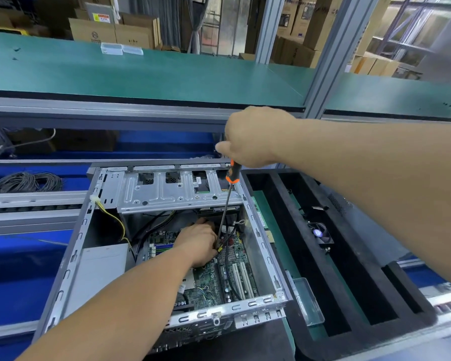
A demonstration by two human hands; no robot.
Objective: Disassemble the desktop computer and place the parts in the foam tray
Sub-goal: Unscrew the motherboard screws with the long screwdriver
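Observation:
An open desktop computer case (71, 259) lies on the bench, its green motherboard (214, 280) exposed under a silver drive cage (177, 191). My right hand (253, 138) grips the orange-and-black handle of a long screwdriver (228, 204) above the case; the shaft runs down to the board. My left hand (201, 243) reaches inside the case, fingers curled by the screwdriver tip and the cables there; what they hold is hidden. The black foam tray (310, 256) lies right of the case, with a small fan (319, 234) in one slot.
A grey power supply (99, 269) fills the case's left side, with yellow and black wires (115, 220) looping above it. A clear plastic box (306, 300) sits beside the case. A coil of cable (26, 182) lies at left. A green shelf (141, 74) overhangs the bench.

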